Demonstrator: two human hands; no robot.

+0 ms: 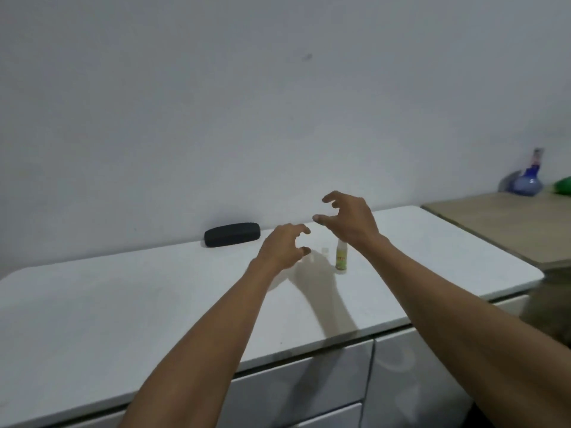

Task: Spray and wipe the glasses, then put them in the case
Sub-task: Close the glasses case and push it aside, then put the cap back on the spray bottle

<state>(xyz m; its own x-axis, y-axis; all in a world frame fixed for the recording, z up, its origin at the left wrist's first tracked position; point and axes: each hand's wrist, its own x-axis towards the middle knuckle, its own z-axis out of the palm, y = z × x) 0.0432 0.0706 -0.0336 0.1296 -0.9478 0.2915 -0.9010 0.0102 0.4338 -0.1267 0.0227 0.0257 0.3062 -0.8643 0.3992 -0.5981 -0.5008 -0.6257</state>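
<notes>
A black glasses case (232, 234) lies shut on the white countertop (123, 304), close to the wall. A small spray bottle (341, 257) with a green and yellow label stands upright to its right. My left hand (282, 247) hovers over the counter just left of the bottle, fingers loosely curled around nothing. My right hand (347, 217) hangs higher, above and behind the bottle, with thumb and fingers spread apart and nothing in them. Two small pale bits (324, 250) lie between my hands, too faint to identify. No glasses or cloth can be made out.
The wall rises right behind the case. White drawers (309, 387) sit under the counter's front edge. To the right stands a lower wooden surface (500, 223) with a blue vase (526, 180) and a green object (564, 186) at the frame edge.
</notes>
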